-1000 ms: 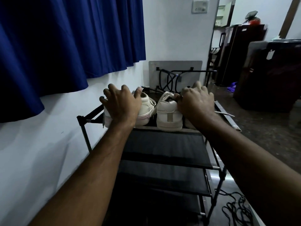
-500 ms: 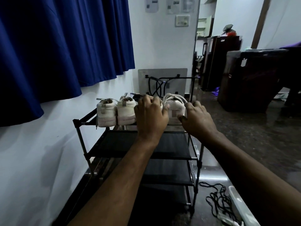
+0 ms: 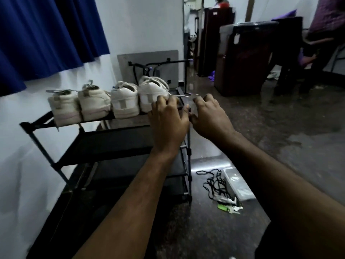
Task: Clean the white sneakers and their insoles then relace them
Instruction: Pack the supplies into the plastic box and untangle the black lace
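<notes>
Nearest the camera, both forearms are reaching fwd toward the shoe rack (image 3: pixel 104 144), a black metal frame w/ dark fabric shelves. On the floor right of the rack, a tangle of black cord (image 3: pixel 214 181) is lying by a clear plastic tray (image 3: pixel 238 186).

The left hand (image 3: pixel 169 121) is hovering at the rack's top-right corner, fingers loosely curled, tips touching the heel of the rightmost white sneaker (image 3: pixel 151 95). The right hand (image 3: pixel 209 114) is sitting just right of the rack, fingers curled; cannot tell if it's pinching the loose lace end there, too blurry.

Four sneakers are standing heel-out in a row along the top shelf, long axes pointing away from the person. Left hand is nearer. Smooth, matte uppers, rounded padded heels, rubbery soles.
</notes>
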Motion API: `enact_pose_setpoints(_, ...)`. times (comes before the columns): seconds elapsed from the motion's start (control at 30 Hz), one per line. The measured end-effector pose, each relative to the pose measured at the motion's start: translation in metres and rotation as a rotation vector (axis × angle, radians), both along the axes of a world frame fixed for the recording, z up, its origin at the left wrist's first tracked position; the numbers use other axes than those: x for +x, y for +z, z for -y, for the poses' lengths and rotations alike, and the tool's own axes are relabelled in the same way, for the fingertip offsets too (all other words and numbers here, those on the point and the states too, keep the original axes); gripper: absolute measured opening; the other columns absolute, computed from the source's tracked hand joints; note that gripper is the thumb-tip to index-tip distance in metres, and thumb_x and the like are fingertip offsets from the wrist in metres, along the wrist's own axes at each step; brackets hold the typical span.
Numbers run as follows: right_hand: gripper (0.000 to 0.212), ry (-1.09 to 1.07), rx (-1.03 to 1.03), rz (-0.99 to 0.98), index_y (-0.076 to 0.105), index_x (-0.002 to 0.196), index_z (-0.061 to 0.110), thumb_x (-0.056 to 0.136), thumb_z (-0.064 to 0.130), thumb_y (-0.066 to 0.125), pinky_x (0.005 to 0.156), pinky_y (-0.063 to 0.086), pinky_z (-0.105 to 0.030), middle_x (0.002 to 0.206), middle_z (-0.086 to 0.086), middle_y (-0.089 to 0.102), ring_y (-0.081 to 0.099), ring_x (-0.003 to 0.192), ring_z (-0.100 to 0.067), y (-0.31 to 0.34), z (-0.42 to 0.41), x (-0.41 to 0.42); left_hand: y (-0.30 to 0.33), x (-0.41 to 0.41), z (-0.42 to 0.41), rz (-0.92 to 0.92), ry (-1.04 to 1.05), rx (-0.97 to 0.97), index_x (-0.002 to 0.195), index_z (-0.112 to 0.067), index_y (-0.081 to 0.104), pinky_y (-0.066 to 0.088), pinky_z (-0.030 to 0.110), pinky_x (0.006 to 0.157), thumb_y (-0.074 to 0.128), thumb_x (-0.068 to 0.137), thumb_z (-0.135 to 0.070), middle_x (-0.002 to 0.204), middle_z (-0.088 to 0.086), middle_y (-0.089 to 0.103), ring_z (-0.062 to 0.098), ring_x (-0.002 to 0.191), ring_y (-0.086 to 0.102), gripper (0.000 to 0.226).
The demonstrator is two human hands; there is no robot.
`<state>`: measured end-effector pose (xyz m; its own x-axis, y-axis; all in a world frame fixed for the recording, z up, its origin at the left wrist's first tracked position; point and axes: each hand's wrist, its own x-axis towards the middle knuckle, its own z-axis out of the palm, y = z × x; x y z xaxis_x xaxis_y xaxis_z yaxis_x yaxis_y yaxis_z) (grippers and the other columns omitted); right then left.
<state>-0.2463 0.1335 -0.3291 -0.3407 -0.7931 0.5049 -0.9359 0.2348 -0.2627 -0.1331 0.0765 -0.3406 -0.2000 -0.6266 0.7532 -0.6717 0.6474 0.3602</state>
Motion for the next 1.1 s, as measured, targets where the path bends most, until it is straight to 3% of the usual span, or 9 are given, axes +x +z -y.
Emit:
enact_pose_setpoints(0.23,0.047,-0.144,0.139,0.036,0.048,0.129,0.008,0.094,0.037,0.056,0.094,0.047,-0.049,0.125,-0.017,0.046,0.048,0.118,-0.037,-0.036,-0.038,-0.052,-0.02,-0.054,-0.035,-0.079,-0.224,0.098,0.106,-0.014,0.065,0.049,0.042,0.085,0.059,0.092,-0.042,0.107,0.009,0.06,0.028,0.103,0.057,0.032)
enact_pose_setpoints(0.53,0.056,-0.353,0.367,0.192,0.047,0.135,0.008,0.094,0.043,0.061,0.096,0.047,-0.042,0.134,-0.019,0.046,0.055,0.116,-0.034,-0.101,-0.081,-0.143,-0.091,-0.132,-0.067,0.029,-0.344,0.338,0.113,-0.016,0.06,0.047,0.041,0.09,0.058,0.095,-0.041,0.114,0.009,0.058,0.029,0.111,0.054,0.031)
enact_pose_setpoints(0.67,0.049,-0.3,0.458,0.015,0.05,0.127,0.007,0.093,0.04,0.061,0.088,0.048,-0.044,0.125,-0.019,0.048,0.055,0.112,-0.038,-0.132,-0.083,-0.19,-0.133,-0.164,-0.061,0.048,-0.331,0.42,0.115,-0.017,0.059,0.047,0.042,0.091,0.058,0.095,-0.039,0.116,0.008,0.057,0.027,0.112,0.053,0.03)
enact_pose_setpoints(0.77,0.043,-0.245,0.527,-0.114,0.049,0.126,0.009,0.095,0.038,0.058,0.077,0.048,-0.042,0.12,-0.014,0.049,0.056,0.108,-0.035,-0.181,-0.09,-0.218,-0.174,-0.185,-0.058,0.104,-0.329,0.482,0.119,-0.018,0.058,0.047,0.041,0.093,0.058,0.095,-0.037,0.118,0.006,0.057,0.024,0.113,0.051,0.03)
enact_pose_setpoints(0.97,0.045,-0.191,0.685,0.103,0.051,0.128,0.006,0.094,0.033,0.06,0.088,0.049,-0.044,0.125,-0.015,0.05,0.053,0.113,-0.034,-0.325,-0.092,-0.254,-0.278,-0.225,-0.05,0.302,-0.358,0.625,0.12,-0.017,0.057,0.044,0.043,0.096,0.06,0.095,-0.035,0.119,0.007,0.055,0.026,0.115,0.05,0.031)
enact_pose_setpoints(1.1,0.045,-0.125,0.784,0.031,0.049,0.131,0.01,0.086,0.009,0.058,0.085,0.05,-0.044,0.126,-0.01,0.052,0.054,0.11,-0.032,-0.379,-0.095,-0.259,-0.335,-0.233,-0.049,0.462,-0.437,0.707,0.124,-0.016,0.055,0.042,0.044,0.097,0.062,0.094,-0.035,0.123,0.009,0.052,0.03,0.117,0.049,0.036)
